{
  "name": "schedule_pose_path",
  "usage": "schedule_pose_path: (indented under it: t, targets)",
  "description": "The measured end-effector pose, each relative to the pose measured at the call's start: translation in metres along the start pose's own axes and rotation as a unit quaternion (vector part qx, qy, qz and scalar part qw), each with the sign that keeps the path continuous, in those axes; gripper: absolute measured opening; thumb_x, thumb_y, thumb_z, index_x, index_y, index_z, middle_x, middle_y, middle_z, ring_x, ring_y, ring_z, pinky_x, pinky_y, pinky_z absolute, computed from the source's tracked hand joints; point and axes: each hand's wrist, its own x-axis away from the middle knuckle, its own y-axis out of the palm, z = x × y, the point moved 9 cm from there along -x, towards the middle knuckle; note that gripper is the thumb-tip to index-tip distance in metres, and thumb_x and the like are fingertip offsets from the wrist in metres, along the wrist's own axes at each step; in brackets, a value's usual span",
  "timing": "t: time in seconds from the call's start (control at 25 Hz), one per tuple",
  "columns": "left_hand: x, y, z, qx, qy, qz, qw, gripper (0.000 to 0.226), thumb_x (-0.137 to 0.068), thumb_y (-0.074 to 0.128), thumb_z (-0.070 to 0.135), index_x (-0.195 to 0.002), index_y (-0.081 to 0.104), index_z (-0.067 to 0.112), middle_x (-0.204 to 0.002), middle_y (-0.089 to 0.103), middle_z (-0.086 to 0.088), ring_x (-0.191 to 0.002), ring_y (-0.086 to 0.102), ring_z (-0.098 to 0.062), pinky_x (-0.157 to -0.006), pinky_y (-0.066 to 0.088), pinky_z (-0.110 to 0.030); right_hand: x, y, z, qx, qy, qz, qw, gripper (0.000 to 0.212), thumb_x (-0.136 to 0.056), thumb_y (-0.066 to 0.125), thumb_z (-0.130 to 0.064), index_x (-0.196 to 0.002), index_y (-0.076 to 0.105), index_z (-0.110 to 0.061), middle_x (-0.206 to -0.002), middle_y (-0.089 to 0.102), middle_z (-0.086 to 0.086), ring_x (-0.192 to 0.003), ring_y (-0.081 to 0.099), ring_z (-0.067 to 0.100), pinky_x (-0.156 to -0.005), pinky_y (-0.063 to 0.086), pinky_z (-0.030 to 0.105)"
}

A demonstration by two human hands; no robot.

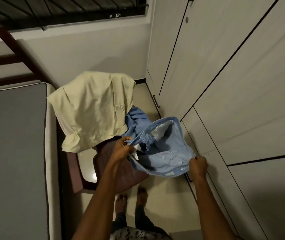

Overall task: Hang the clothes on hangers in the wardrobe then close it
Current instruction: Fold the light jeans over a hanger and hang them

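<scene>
Both hands, left hand (122, 149) and right hand (198, 166), gripping jeans (166, 149) waistband, legs hidden below

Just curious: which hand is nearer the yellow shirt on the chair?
Left. The left hand grips the jeans just below the yellow shirt; the right hand holds their far side, by the wardrobe.

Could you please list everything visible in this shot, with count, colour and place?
jeans: one, light blue, held open over the chair seat.
yellow garment: one, pale yellow, draped over the chair back.
blue garment: one, blue, bunched on the chair.
chair: one, dark brown, beside the bed.
bed: one, grey mattress, left.
wardrobe: one, white, doors shut, right.
window grille: one, black, top.
left hand: grips the waistband's left side.
right hand: grips its right side.
feet: two, bare, on the floor.
</scene>
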Motion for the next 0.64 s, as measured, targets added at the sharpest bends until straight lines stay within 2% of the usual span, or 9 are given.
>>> schedule_pose_path:
  t: [0.08,0.16,0.28,0.4,0.44,0.52,0.6,0.64]
  targets:
    - [0.001,-0.007,0.025,-0.009,0.032,-0.035,0.999,0.030,-0.074,0.057,-0.017,-0.093,0.066,0.004,-0.078,0.064,-0.015,-0.056,0.061,-0.014,-0.052,0.047,-0.022,-0.002,0.000,0.005,0.056,0.024,-0.032,0.998,0.046,-0.078,0.053,-0.008,-0.122,0.054,0.005,-0.103,0.064,0.020,-0.098,0.066,0.043,-0.078,0.056,0.044]
    - [0.001,-0.015,0.046,-0.010,0.041,-0.059,0.997,0.043,-0.069,0.055,-0.014,-0.100,0.075,0.007,-0.073,0.068,-0.010,-0.058,0.056,-0.021,-0.052,0.044,-0.026,0.002,0.010,0.010,0.136,0.033,-0.081,0.987,0.066,-0.082,0.063,-0.004,-0.144,0.040,-0.002,-0.124,0.060,0.022,-0.108,0.063,0.041,-0.084,0.055,0.043]
    - [0.007,-0.014,0.071,-0.004,0.044,-0.083,0.996,0.060,-0.060,0.048,-0.015,-0.110,0.076,0.003,-0.070,0.064,-0.014,-0.055,0.050,-0.024,-0.052,0.040,-0.026,0.016,0.040,-0.004,0.101,-0.018,-0.158,0.982,0.088,-0.070,0.086,-0.022,-0.147,0.044,-0.011,-0.136,0.059,0.018,-0.115,0.061,0.037,-0.092,0.053,0.043]
    - [0.024,0.006,0.103,-0.010,0.075,-0.138,0.988,0.055,-0.062,0.046,-0.020,-0.110,0.072,-0.008,-0.068,0.059,-0.010,-0.053,0.048,-0.017,-0.049,0.038,-0.023,0.029,0.055,-0.049,0.060,-0.076,-0.143,0.985,0.087,-0.078,0.087,-0.027,-0.151,0.042,-0.012,-0.144,0.055,0.017,-0.129,0.054,0.040,-0.105,0.047,0.045]
    - [0.027,0.010,0.112,-0.017,0.085,-0.158,0.984,0.052,-0.064,0.046,-0.022,-0.108,0.071,-0.009,-0.067,0.057,-0.010,-0.054,0.048,-0.018,-0.050,0.038,-0.024,0.028,0.060,-0.063,0.052,-0.094,-0.139,0.984,0.082,-0.081,0.084,-0.023,-0.150,0.044,-0.012,-0.142,0.057,0.016,-0.128,0.055,0.039,-0.104,0.047,0.043]
    - [0.031,0.012,0.124,-0.020,0.104,-0.182,0.978,0.052,-0.062,0.049,-0.019,-0.108,0.071,-0.009,-0.072,0.059,-0.015,-0.061,0.050,-0.026,-0.054,0.041,-0.026,0.024,0.068,-0.089,0.057,-0.116,-0.142,0.981,0.049,-0.089,0.069,-0.010,-0.136,0.059,-0.012,-0.126,0.066,0.015,-0.118,0.061,0.036,-0.095,0.047,0.035]
    - [0.032,0.006,0.131,-0.019,0.126,-0.186,0.974,0.054,-0.058,0.051,-0.015,-0.107,0.072,-0.008,-0.080,0.064,-0.017,-0.067,0.050,-0.032,-0.055,0.044,-0.028,0.020,0.073,-0.105,0.066,-0.117,-0.144,0.980,0.021,-0.095,0.053,-0.004,-0.105,0.070,-0.010,-0.099,0.070,0.016,-0.095,0.066,0.036,-0.083,0.049,0.036]
    - [0.033,0.001,0.132,-0.015,0.133,-0.181,0.974,0.055,-0.057,0.051,-0.015,-0.108,0.072,-0.007,-0.081,0.066,-0.015,-0.066,0.052,-0.031,-0.055,0.046,-0.027,0.020,0.070,-0.109,0.051,-0.111,-0.142,0.982,0.021,-0.097,0.051,-0.004,-0.089,0.069,-0.011,-0.086,0.067,0.013,-0.083,0.064,0.033,-0.078,0.050,0.037]
